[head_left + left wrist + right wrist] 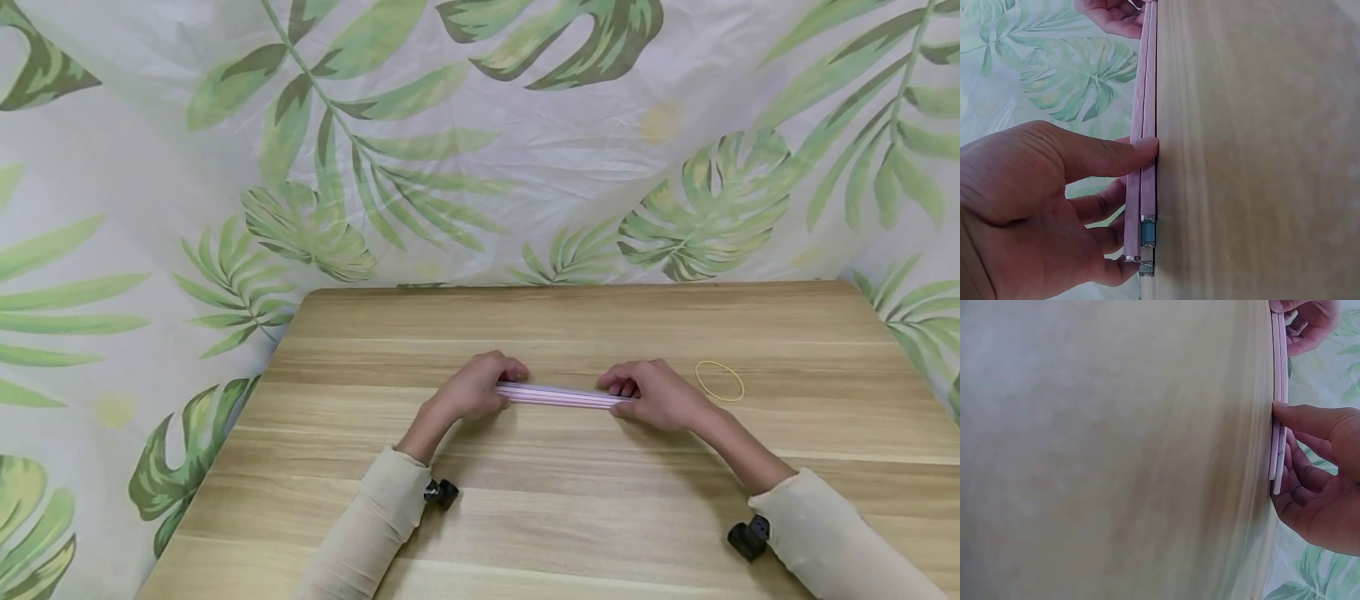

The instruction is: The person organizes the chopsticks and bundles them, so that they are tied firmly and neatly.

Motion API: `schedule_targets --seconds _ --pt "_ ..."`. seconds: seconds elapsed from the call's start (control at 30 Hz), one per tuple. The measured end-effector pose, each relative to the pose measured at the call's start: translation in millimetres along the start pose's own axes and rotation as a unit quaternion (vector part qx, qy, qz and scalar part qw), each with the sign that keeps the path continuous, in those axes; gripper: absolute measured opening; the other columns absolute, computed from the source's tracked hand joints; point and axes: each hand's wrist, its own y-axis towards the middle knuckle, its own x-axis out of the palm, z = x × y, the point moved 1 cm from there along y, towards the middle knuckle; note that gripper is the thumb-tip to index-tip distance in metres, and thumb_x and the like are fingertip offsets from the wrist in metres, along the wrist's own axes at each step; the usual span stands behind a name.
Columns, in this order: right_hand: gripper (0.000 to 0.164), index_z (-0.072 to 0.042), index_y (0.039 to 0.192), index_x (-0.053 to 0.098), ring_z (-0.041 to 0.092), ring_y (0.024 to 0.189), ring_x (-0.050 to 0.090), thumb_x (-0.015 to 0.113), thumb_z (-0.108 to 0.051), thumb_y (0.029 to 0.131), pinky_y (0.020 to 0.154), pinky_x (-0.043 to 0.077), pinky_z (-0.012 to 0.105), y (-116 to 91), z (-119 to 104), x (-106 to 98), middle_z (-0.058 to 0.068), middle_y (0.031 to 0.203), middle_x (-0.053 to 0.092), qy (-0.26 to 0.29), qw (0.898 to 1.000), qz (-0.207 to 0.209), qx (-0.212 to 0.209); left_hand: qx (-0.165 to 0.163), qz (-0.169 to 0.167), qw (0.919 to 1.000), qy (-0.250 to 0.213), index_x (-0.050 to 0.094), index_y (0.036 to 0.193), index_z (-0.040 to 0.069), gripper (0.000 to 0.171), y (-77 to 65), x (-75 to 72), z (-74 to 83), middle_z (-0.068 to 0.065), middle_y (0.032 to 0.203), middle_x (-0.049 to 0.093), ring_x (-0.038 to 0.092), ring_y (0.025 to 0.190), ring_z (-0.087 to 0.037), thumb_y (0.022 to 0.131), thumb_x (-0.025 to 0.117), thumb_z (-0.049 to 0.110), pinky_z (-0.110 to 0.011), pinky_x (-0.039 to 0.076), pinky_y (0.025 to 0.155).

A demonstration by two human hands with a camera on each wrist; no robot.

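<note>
Pink sticks (562, 396) are pinched near their ends by left hand (477, 387) and right hand (660, 397); a yellow loop (697, 376) is seen toward the counter's (570, 333) far right corner.

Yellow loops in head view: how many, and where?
1: the thin yellow loop lies on the pale wood-grain table, to the right of the bare right grip, which holds slim pink-striped sticks. Any underneath that grip would be hidden.

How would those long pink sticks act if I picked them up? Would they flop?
Probably not: the sticks look stiff, running straight between the left hand and right hand without drooping. They're thin, so each is likely light. They might slide against each other, since their ends sit unevenly.
</note>
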Motion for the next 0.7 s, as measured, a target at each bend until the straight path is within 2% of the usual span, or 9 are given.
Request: schedule_targets --seconds 0.33,0.5,0.7 --pt "0.020 -0.006 0.111 0.081 0.006 0.079 0.058 0.082 -0.005 0.091 0.071 0.048 0.023 -0.6 -1.8 -0.6 -0.001 0.092 0.074 -0.006 1.000 0.001 -0.023 0.022 -0.027 0.9994 0.001 0.081 0.116 0.010 0.039 -0.4 -1.4 -1.3 -0.004 0.111 0.080 0.069 0.106 -0.020 0.085 0.076 -0.013 -0.041 0.056 0.098" --pt "0.015 -0.009 0.105 0.082 0.007 0.081 0.059 0.081 -0.005 0.090 0.072 0.048 0.024 -1.3 -0.7 0.9 -0.001 0.095 0.075 -0.010 1.000 0.004 -0.021 0.012 -0.031 0.9994 -0.002 0.081 0.117 0.009 0.038 -1.5 -1.5 -0.2 -0.004 0.109 0.079 0.068 0.102 -0.019 0.087 0.076 -0.013 -0.041 0.055 0.097" --pt "0.014 -0.011 0.101 0.078 0.005 0.079 0.059 0.081 -0.002 0.090 0.072 0.050 0.022 -1.5 -1.0 1.5 -0.005 0.086 0.071 0.010 1.000 0.000 -0.012 0.003 -0.034 0.9994 -0.001 0.079 0.121 0.008 0.038 -1.9 -0.7 -0.1 -0.006 0.112 0.079 0.069 0.106 -0.020 0.088 0.077 -0.011 -0.042 0.056 0.099"
